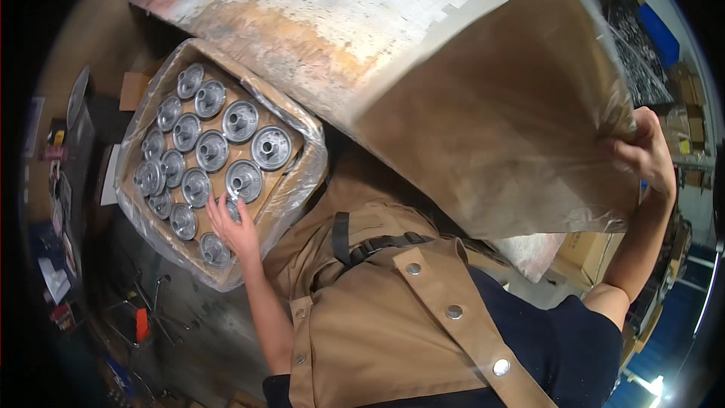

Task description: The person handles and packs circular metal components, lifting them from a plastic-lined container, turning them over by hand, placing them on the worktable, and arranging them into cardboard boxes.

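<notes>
Left hand (236, 228) outspread, right hand (646, 153) higher in a pinch

We have room over the worktop (302, 7) beyond the lined box (257, 81); right of the box, a raised brown sheet (498, 113) bars us; inside the box, metal discs (212, 153) crowd our left hand (236, 231).

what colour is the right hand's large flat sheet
The large flat sheet is brown, clearest in the head view.

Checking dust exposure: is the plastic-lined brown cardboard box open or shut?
Open: round grey metal parts lie uncovered inside the plastic-lined brown cardboard box, visible from above.
</notes>
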Motion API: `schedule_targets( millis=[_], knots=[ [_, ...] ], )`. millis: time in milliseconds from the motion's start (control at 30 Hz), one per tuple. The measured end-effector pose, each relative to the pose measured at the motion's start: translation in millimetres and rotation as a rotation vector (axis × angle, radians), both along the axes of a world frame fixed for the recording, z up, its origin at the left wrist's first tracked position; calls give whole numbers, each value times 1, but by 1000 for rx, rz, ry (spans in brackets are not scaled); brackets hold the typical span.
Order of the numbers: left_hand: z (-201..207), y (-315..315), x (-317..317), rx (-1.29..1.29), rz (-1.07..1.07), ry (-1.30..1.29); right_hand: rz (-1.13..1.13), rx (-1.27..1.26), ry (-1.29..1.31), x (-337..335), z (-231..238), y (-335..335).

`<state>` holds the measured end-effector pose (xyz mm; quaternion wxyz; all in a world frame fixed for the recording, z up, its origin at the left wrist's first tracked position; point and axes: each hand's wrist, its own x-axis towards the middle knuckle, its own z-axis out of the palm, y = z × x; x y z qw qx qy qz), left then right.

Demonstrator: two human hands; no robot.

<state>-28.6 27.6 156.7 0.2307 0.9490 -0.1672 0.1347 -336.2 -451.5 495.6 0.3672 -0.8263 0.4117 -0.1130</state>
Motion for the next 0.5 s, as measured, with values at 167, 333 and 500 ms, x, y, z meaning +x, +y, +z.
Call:
schedule_targets(
  millis=[167, 333, 500],
  knots=[
    [-2, 0, 1, 20, -17, 11, 930, -405, 602, 22, -21, 48],
    [-2, 1, 2, 47, -40, 34, 1111, -35, 993, -1, -74, 105],
    [-1, 0, 2, 55, -58, 41, 1177, 468, 857, -67, -131, 133]
  ],
)
